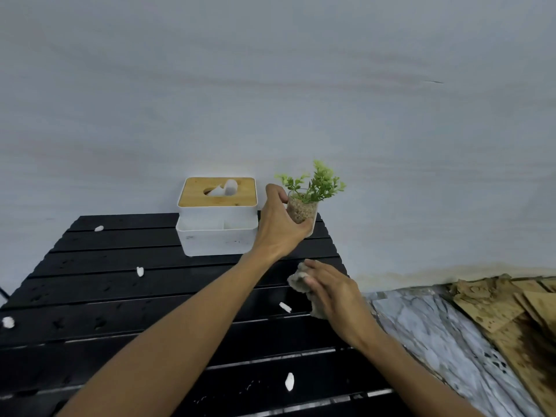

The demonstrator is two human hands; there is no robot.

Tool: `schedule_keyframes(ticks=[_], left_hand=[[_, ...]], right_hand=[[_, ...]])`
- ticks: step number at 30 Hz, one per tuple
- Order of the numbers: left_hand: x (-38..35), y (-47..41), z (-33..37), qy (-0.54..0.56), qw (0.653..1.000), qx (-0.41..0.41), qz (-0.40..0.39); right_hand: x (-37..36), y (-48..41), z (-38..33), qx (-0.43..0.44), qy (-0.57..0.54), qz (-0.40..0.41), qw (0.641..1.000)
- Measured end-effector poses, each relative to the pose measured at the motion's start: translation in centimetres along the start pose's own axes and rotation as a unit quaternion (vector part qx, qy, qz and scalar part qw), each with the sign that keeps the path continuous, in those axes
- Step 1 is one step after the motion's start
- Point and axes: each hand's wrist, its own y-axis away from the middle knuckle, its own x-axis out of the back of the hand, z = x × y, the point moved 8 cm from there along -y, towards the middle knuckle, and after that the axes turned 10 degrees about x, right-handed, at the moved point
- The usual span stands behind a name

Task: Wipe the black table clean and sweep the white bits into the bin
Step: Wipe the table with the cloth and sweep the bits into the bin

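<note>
Head view: a black slatted tabletop [120,296] is seen, matte, its boards running left to right with narrow gaps between. White bits [285,307] are scattered over it, small, lumpy and well apart. One lies just left of the right hand [334,291], one nearer the front edge, the rest off to the left. A crumpled grey cloth [296,279] is pressed to the boards under the right hand's straight fingers, near the right edge. The left hand [279,224] is curled round a small pot [302,209] of gravel and green sprigs, held clear of the far right corner. A white box [216,233] with a wooden lid is set at the back. No bin is in view. Judged: the nearest bit is best taken by a leftward stroke along the slats.
</note>
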Motion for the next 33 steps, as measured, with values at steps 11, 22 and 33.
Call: schedule_keyframes(ticks=[11, 22, 33], left_hand=[[-3.3, -2.1, -4.6, -0.017, 0.999, 0.025, 0.011], [-3.4, -1.8, -5.2, -0.015, 0.998, 0.053, -0.004], [11.2, 6.0, -4.9, -0.173, 0.977, -0.025, 0.125]], right_hand=[[-1.2, 0.4, -0.1, -0.003, 0.065, -0.062, 0.996], [-2.1, 0.8, 0.2, 0.005, 0.112, -0.103, 0.988], [-3.0, -0.6, 2.4, -0.156, 0.121, -0.027, 0.98]])
